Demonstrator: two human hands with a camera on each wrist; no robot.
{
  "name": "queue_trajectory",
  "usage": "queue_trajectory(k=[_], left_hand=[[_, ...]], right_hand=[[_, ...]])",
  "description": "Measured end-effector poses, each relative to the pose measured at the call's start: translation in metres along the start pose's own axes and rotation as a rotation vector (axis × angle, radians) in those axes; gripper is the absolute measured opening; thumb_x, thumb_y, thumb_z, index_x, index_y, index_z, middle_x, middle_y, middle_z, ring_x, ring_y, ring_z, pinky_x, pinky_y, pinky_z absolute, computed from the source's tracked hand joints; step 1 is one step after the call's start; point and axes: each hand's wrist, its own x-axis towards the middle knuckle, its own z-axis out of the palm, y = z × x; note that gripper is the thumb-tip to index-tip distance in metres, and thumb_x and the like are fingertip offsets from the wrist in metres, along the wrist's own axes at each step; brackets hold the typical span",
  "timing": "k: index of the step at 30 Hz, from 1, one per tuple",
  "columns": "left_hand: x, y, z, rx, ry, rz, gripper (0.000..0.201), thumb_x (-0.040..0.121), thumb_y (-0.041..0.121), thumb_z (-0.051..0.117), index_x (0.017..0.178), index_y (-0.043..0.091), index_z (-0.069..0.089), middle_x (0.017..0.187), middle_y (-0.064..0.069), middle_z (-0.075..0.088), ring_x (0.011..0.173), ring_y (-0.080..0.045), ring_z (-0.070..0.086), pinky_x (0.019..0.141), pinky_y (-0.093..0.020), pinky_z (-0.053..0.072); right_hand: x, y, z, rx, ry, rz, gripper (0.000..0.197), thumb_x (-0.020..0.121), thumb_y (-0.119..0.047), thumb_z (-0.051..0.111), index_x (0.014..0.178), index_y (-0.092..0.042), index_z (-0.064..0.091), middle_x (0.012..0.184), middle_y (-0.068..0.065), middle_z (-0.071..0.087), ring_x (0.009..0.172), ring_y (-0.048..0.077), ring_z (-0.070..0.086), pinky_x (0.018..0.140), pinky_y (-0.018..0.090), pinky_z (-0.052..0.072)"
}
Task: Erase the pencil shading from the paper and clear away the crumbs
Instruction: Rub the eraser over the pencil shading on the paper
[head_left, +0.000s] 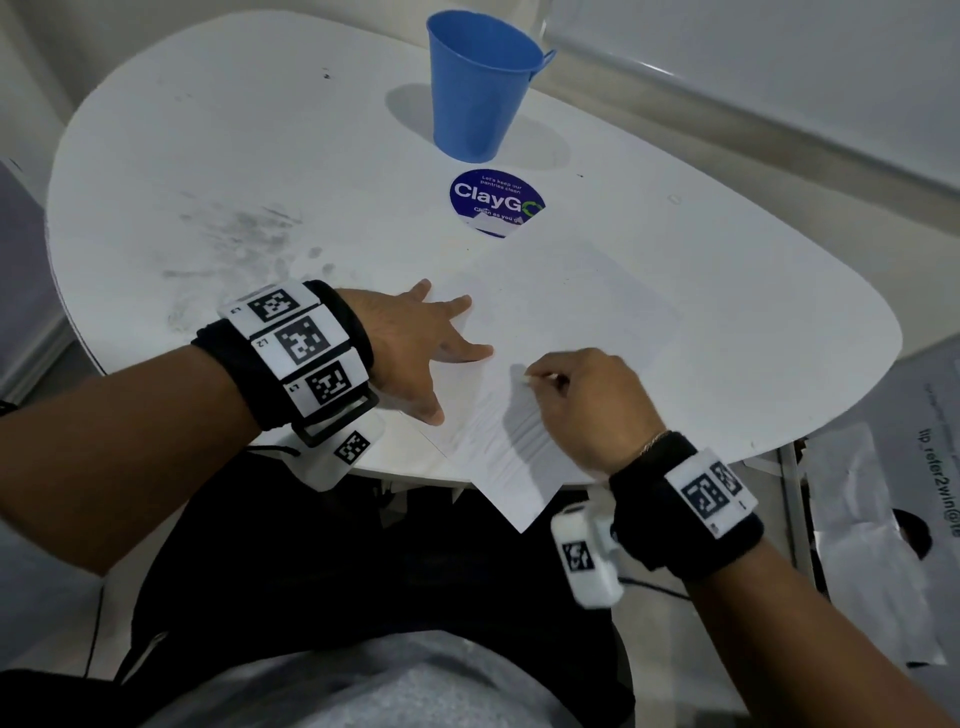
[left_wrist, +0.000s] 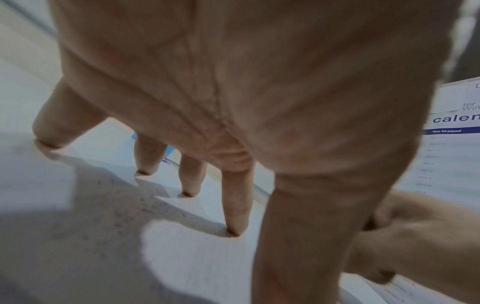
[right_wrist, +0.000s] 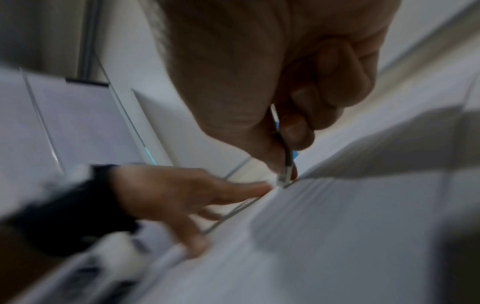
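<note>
Seen from above: a white sheet of paper (head_left: 561, 332) lying flat on a white rounded counter (head_left: 234, 171), turned diagonally, long axis running from 7 o'clock to 1 o'clock, near corner jutting past the counter's front edge at 6 o'clock. Faint grey pencil shading (head_left: 511, 431) in streaks on the near part of the sheet, beside the right wrist.

Left hand (head_left: 415, 348) pressed flat on the sheet's left edge, fingers (head_left: 460, 306) straight and spread, gripping nothing. Right hand (head_left: 587, 400) curled, pinching a slim pencil-like stick with a small white eraser tip (head_left: 530, 382), tip touching the paper just right of the left hand.

Left wrist view: four spread fingertips (left_wrist: 235, 230) planted on the surface, dark specks scattered in the shadow beneath, and printed calendar text on a page at 3 o'clock. Right wrist view, blurred: a dark shaft with a pale tip (right_wrist: 281, 181) gripped between thumb and forefinger, slanting down to the sheet, not visible so plainly from above.

At 12 o'clock, a blue plastic cup (head_left: 483, 88) standing upright; in front of it a round dark blue sticker reading "ClayGo" (head_left: 496, 200), partly covered by the sheet's far corner. Grey smudges (head_left: 249, 239) on the counter at 10 o'clock. Pale wall behind; printed papers (head_left: 904, 493) lower down at 4 o'clock.
</note>
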Motion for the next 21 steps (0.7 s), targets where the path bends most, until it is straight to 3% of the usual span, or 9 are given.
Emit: queue_trajectory(k=[3, 7, 9, 11, 14, 16, 18, 21], left_hand=[[-0.001, 0.001, -0.002, 0.000, -0.006, 0.000, 0.089, 0.088, 0.056, 0.065, 0.151, 0.063, 0.002, 0.164, 0.016, -0.026, 0.151, -0.020, -0.027, 0.122, -0.057, 0.005], [-0.002, 0.002, -0.002, 0.015, -0.003, -0.002, 0.089, 0.089, 0.057, 0.064, 0.151, 0.062, 0.001, 0.164, 0.015, -0.026, 0.151, -0.021, -0.026, 0.122, -0.058, 0.006], [-0.002, 0.002, -0.001, 0.015, -0.005, -0.002, 0.089, 0.089, 0.056, 0.064, 0.151, 0.063, 0.001, 0.164, 0.016, -0.026, 0.151, -0.020, -0.026, 0.122, -0.058, 0.006], [-0.002, 0.002, -0.001, 0.006, -0.006, -0.005, 0.089, 0.089, 0.055, 0.066, 0.151, 0.063, 0.003, 0.164, 0.017, -0.026, 0.151, -0.019, -0.027, 0.123, -0.057, 0.007], [-0.002, 0.002, -0.001, 0.004, 0.000, -0.005, 0.089, 0.088, 0.055, 0.066, 0.151, 0.063, 0.002, 0.164, 0.017, -0.026, 0.151, -0.019, -0.026, 0.123, -0.057, 0.007], [-0.001, 0.001, -0.002, 0.004, -0.006, -0.007, 0.090, 0.089, 0.055, 0.065, 0.151, 0.063, 0.001, 0.163, 0.017, -0.027, 0.151, -0.020, -0.027, 0.122, -0.057, 0.007], [-0.001, 0.001, -0.002, 0.006, -0.011, -0.006, 0.090, 0.089, 0.055, 0.066, 0.151, 0.064, 0.002, 0.163, 0.017, -0.027, 0.151, -0.019, -0.027, 0.122, -0.057, 0.008], [-0.002, 0.002, -0.001, 0.013, -0.003, -0.011, 0.089, 0.088, 0.055, 0.066, 0.150, 0.064, 0.002, 0.163, 0.017, -0.026, 0.151, -0.019, -0.027, 0.124, -0.057, 0.009]], right_hand=[[-0.008, -0.007, 0.003, 0.036, -0.094, -0.057, 0.020, 0.095, -0.024, 0.058, 0.101, -0.026, 0.076, 0.082, -0.007, 0.073, 0.064, 0.009, 0.059, 0.063, 0.020, 0.043], [-0.001, -0.002, -0.003, -0.009, 0.039, 0.005, 0.019, 0.094, -0.023, 0.059, 0.102, -0.024, 0.076, 0.098, -0.003, 0.076, 0.089, 0.021, 0.068, 0.082, 0.033, 0.054], [-0.014, -0.014, 0.004, 0.027, -0.081, -0.096, 0.019, 0.094, -0.023, 0.060, 0.104, -0.024, 0.076, 0.102, -0.006, 0.076, 0.088, 0.015, 0.069, 0.083, 0.031, 0.055], [-0.024, -0.022, 0.009, 0.080, -0.203, -0.169, 0.020, 0.094, -0.024, 0.061, 0.106, -0.026, 0.076, 0.109, -0.013, 0.073, 0.089, 0.005, 0.068, 0.083, 0.021, 0.052], [-0.008, -0.013, 0.003, 0.084, -0.098, -0.082, 0.019, 0.095, -0.025, 0.061, 0.107, -0.027, 0.076, 0.109, -0.013, 0.074, 0.089, 0.006, 0.068, 0.081, 0.018, 0.050], [-0.004, -0.009, 0.001, 0.085, 0.003, -0.034, 0.019, 0.095, -0.024, 0.060, 0.103, -0.026, 0.077, 0.101, -0.010, 0.076, 0.087, 0.011, 0.069, 0.082, 0.025, 0.054], [-0.013, -0.017, 0.007, 0.036, -0.044, -0.101, 0.019, 0.094, -0.024, 0.059, 0.101, -0.024, 0.077, 0.092, -0.006, 0.076, 0.080, 0.016, 0.069, 0.076, 0.031, 0.055], [-0.024, -0.024, 0.010, 0.060, -0.155, -0.183, 0.020, 0.095, -0.023, 0.059, 0.105, -0.027, 0.077, 0.108, -0.016, 0.073, 0.092, 0.010, 0.069, 0.084, 0.028, 0.054]])
